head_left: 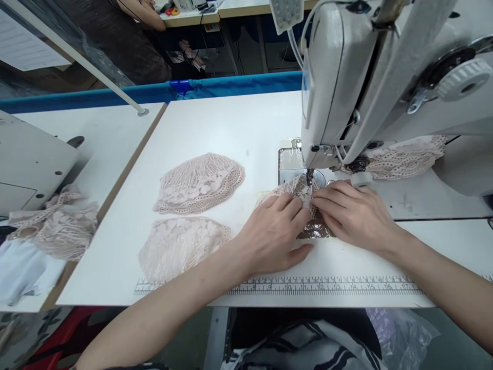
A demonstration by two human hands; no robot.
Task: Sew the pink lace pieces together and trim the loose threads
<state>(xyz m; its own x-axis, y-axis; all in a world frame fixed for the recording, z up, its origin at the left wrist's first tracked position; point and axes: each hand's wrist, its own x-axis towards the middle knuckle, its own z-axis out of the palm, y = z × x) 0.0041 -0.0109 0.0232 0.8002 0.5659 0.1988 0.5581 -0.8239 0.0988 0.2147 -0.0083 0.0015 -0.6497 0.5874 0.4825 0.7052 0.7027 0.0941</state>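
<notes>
A beige lace cup piece (287,186) lies under the needle and presser foot (309,176) of a white sewing machine (327,77). My left hand (271,231) bears on its left and near side, fingers bent onto the lace and thumb held away over the table. On the right, close to the needle, my right hand (352,213) has its fingers pressed together at the lace edge; their tips are partly hidden. Left of my hands, one lace cup (202,182) rests flat, and a second lace cup (181,246) is nearer me, partly covered by my left forearm.
A printed ruler (327,285) runs along the table's front edge. More lace (408,156) lies behind the needle, under the machine arm. At far left, a lace bundle (69,226) sits beside another machine (34,159). A person (111,36) is beyond the blue cloth edge (246,85).
</notes>
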